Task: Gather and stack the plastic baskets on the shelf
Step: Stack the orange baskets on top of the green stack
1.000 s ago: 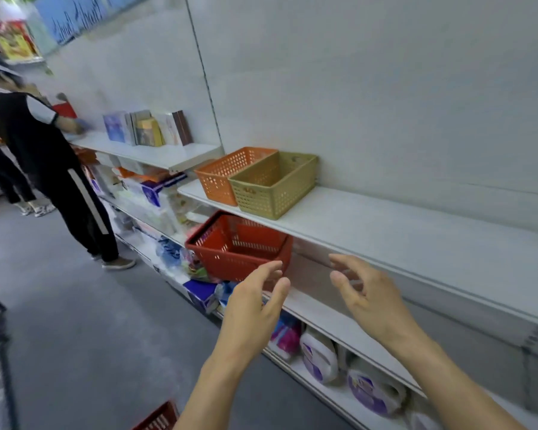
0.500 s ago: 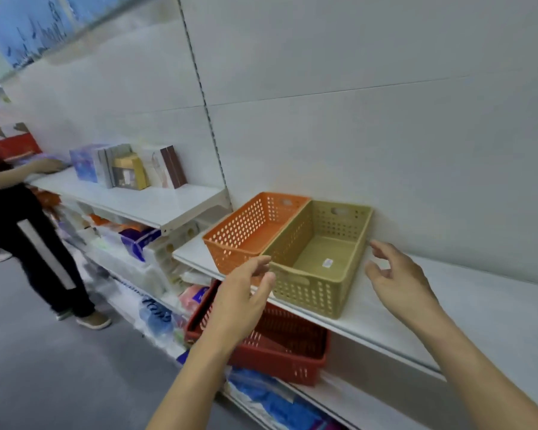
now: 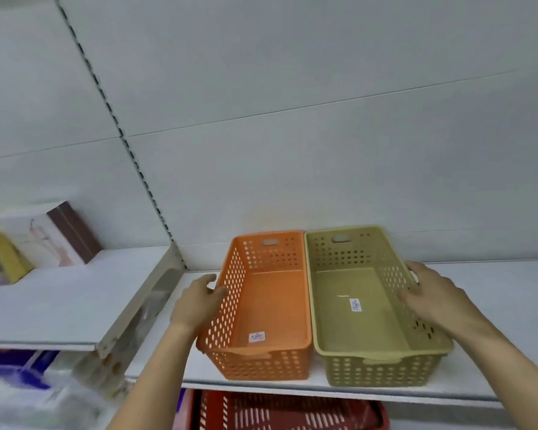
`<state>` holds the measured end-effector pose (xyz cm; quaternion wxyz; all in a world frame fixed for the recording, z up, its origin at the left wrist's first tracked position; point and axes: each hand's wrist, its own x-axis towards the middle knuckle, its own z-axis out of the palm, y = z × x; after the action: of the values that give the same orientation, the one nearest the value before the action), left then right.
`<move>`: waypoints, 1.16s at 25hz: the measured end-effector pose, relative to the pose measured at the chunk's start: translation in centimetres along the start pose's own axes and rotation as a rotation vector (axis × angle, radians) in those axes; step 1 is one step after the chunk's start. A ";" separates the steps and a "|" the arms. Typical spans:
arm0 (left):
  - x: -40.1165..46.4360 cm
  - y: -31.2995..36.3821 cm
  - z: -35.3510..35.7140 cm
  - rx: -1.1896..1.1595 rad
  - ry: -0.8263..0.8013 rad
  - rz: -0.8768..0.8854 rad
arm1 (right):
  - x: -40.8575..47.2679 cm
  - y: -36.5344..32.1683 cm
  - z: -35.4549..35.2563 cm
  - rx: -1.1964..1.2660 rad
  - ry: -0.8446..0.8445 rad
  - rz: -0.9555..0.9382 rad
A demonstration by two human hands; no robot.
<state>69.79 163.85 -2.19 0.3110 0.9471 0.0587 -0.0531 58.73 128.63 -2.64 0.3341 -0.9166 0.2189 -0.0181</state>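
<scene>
A person's left hand (image 3: 199, 301) and right hand (image 3: 429, 297), apart a second ago, now flank an orange perforated plastic basket (image 3: 261, 308) and olive-green perforated plastic basket (image 3: 370, 305) side by side at the white shelf (image 3: 494, 321) front edge; fingers spread wide against outer walls, gripping nothing; gathering looks imminent.

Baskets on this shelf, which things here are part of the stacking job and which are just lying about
Part of the job: orange basket, green basket, red basket on the shelf below, left hand, right hand.

Just lying about: boxes on the neighbouring shelf, blue packages lower left.
</scene>
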 end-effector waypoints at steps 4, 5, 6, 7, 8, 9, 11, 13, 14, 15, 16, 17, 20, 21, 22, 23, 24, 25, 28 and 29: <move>0.3 -0.8 0.6 -0.143 0.013 0.090 | 0.3 0.6 0.6 -0.003 0.096 0.041; 0.1 -0.7 0.6 -0.167 0.019 0.103 | 0.1 1.0 0.8 -0.006 0.121 0.044; -0.2 -0.6 0.8 -0.187 0.023 0.116 | -0.2 1.4 0.8 -0.002 0.145 0.038; -0.7 -0.4 0.9 -0.207 0.031 0.127 | -0.6 1.9 0.7 0.002 0.171 0.035; -1.2 -0.3 1.1 -0.230 0.047 0.144 | -1.2 2.3 0.4 0.007 0.193 0.035; -1.8 0.2 1.5 -0.248 0.058 0.161 | -1.9 2.7 -0.3 0.016 0.216 0.040; -3.2 1.6 2.4 -0.291 0.064 0.196 | -3.3 3.9 -2.0 0.050 0.265 0.061; -5.3 3.5 3.5 -0.323 0.064 0.209 | -5.0 5.9 -3.8 0.082 0.331 0.058; -6.6 4.6 4.4 -0.336 0.062 0.220 | -6.1 7.3 -5.0 0.090 0.366 0.051; -8.0 5.8 5.3 -0.346 0.058 0.234 | -7.1 8.7 -6.2 0.095 0.393 0.049; -9.5 6.9 6.2 -0.358 0.049 0.258 | -8.0 10.3 -7.5 0.104 0.413 0.053; -11.1 8.3 7.3 -0.373 0.041 0.282 | -8.9 12.0 -8.9 0.108 0.431 0.062; -15.7 13.2 11.5 -0.403 0.022 0.325 | -11.6 17.9 -13.6 0.117 0.473 0.066; -17.3 14.9 12.8 -0.406 0.013 0.338 | -12.5 19.8 -15.3 0.126 0.491 0.067; -19.0 16.6 14.3 -0.413 0.005 0.355 | -13.4 21.9 -17.0 0.130 0.511 0.067; -20.7 18.1 15.7 -0.419 -0.002 0.371 | -14.3 23.9 -18.7 0.133 0.526 0.066; -22.5 19.8 17.3 -0.432 -0.008 0.390 | -15.4 26.1 -20.5 0.131 0.544 0.069; -24.2 21.3 18.7 -0.449 -0.016 0.405 | -16.4 28.1 -22.3 0.126 0.559 0.073; -28.5 25.6 22.8 -0.496 -0.050 0.436 | -19.5 34.0 -27.4 0.116 0.592 0.102; -29.9 27.2 24.1 -0.506 -0.062 0.447 | -20.6 36.0 -29.4 0.114 0.606 0.123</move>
<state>42.60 125.41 -1.58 0.5419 0.8272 -0.1484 0.0037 20.82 94.85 0.14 0.3048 -0.8343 0.3622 -0.2826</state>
